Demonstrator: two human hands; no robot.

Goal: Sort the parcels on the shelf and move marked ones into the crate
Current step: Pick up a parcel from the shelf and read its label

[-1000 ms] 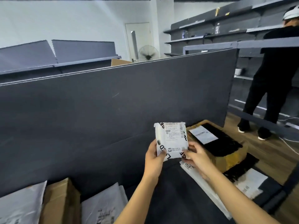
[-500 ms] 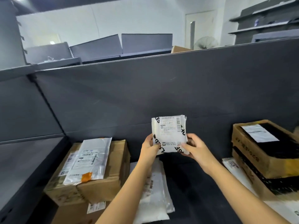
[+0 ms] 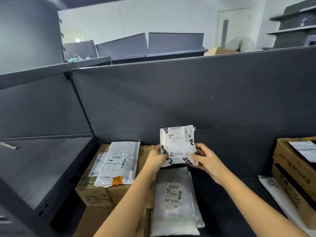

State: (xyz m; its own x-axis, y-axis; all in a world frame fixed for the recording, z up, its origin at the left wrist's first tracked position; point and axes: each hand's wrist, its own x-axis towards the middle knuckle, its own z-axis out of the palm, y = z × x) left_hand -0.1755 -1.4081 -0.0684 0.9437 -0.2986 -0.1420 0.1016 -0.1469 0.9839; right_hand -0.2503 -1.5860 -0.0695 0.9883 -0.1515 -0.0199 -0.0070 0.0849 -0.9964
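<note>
I hold a small white parcel (image 3: pixel 177 144) with black lettering and a barcode label upright over the dark shelf (image 3: pixel 222 190). My left hand (image 3: pixel 156 159) grips its lower left edge and my right hand (image 3: pixel 204 159) pinches its lower right corner. Below it lies a clear-wrapped white parcel (image 3: pixel 174 202) flat on the shelf. To the left, a white mailer (image 3: pixel 119 165) with an orange sticker rests on a cardboard box (image 3: pixel 95 190). No crate is in view.
Stacked cardboard boxes (image 3: pixel 294 170) with black wrap and a label stand at the right edge, a flat white mailer (image 3: pixel 271 185) beneath them. A tall dark back panel (image 3: pixel 171 100) closes the shelf behind. A lower dark shelf (image 3: pixel 39 165) lies to the left.
My view has swung left: the person at the right is gone from sight and the left-hand boxes and mailers came into view. Both hands keep hold of the small parcel, held upright.
</note>
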